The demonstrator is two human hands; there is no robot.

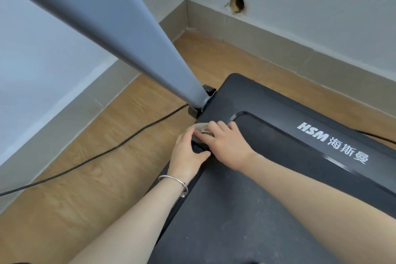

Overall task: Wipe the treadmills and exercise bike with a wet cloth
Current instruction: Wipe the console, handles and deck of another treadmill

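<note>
A black treadmill [289,113] fills the lower right, with a white HSM logo on its motor cover and a dusty belt [235,210] below. A small light cloth [202,129] lies on the left side rail near the cover's corner. My right hand [222,141] presses down on the cloth, fingers curled over it. My left hand [188,152], a silver bangle on its wrist, grips the treadmill's left edge just beside the cloth, thumb on top. Most of the cloth is hidden under my hands.
The grey upright post [128,34] of the treadmill rises from its base toward the upper left. A black power cable [102,153] runs across the wooden floor at left. White walls with a tiled skirting meet in the corner; a hole [237,4] shows in the far wall.
</note>
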